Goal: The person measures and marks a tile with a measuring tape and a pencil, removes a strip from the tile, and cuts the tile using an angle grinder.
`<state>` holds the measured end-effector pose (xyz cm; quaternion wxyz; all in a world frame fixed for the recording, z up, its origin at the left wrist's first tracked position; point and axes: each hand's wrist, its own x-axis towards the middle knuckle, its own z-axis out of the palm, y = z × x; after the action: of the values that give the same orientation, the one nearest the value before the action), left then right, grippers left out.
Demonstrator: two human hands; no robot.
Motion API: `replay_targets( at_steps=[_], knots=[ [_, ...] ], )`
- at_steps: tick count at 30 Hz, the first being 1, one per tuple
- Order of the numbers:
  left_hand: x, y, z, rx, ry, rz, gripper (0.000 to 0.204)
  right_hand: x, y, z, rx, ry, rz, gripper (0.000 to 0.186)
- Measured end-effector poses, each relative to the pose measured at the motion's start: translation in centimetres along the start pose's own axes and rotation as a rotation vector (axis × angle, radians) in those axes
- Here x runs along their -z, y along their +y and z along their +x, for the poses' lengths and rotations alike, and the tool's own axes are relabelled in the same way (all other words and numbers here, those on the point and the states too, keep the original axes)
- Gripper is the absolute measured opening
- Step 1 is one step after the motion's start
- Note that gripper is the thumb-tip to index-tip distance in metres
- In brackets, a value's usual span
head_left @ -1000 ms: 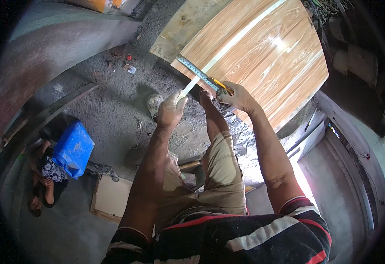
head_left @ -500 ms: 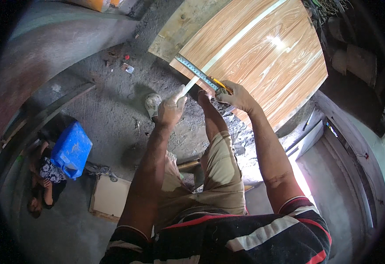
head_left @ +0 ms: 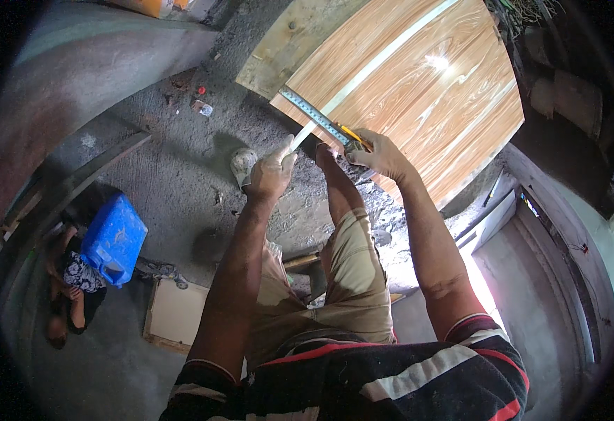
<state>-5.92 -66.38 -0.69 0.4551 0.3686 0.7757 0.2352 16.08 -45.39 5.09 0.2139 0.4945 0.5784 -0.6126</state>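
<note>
The steel ruler (head_left: 315, 117) runs from upper left to lower right across the wood-grain panel (head_left: 419, 91); the right hand (head_left: 379, 152) pinches a yellow pencil (head_left: 352, 133) beside it, and the left hand (head_left: 272, 172) is closed on a pale strip (head_left: 300, 138).

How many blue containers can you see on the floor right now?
1. A single blue jerrycan lies on the concrete floor to the person's left, beside another person crouched at the frame's dark edge. More could be hidden in the shadowed rim.
</note>
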Motion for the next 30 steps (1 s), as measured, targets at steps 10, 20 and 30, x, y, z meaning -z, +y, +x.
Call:
replay_targets(
  at_steps=[10, 20, 30],
  knots=[
    [-0.9, -0.1, 1.0, 0.157, -0.08, -0.031, 0.039, 0.1, 0.0, -0.6, 0.066, 0.001, 0.113, 0.074],
    [-1.4, -3.7, 2.6, 0.21, -0.157, -0.328, 0.043, 6.2, 0.9, -2.4, -0.191, 0.854, -0.011, 0.096],
    [-0.8, -3.9, 4.3, 0.398, -0.365, -0.738, 0.059, 7.6, 5.3, -0.2, 0.007, 0.955, -0.649, 0.096]
  ],
)
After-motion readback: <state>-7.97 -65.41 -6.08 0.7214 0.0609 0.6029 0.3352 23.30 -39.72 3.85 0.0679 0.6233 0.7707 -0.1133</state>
